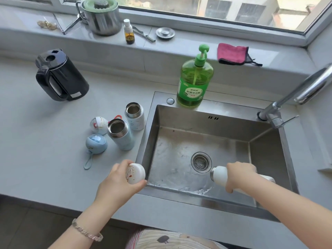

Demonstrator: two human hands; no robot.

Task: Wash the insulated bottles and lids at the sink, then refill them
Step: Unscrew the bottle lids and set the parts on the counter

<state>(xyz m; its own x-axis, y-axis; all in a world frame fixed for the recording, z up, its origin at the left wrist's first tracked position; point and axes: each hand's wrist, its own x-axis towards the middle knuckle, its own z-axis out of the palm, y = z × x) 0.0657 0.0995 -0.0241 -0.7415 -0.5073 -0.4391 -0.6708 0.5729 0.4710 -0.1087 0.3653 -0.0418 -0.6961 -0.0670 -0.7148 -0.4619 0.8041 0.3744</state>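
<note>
My right hand (239,175) grips a white insulated bottle (219,176), tipped on its side over the steel sink (179,114), mouth toward the drain; water pools below it. My left hand (116,180) holds a white rounded lid (135,173) with red specks at the sink's left rim. On the counter to the left stand two open bottles, a light blue one (122,135) and a white one (135,116). Beside them lie a blue lid (96,143) with a strap and a white patterned lid (98,125).
A green dish soap pump bottle (195,81) stands on the sink's back rim. The chrome faucet (294,97) rises at the right. A black electric kettle (60,76) sits on the counter at left. On the windowsill are a steel pot (102,17), small spray bottle (129,32) and pink cloth (232,53).
</note>
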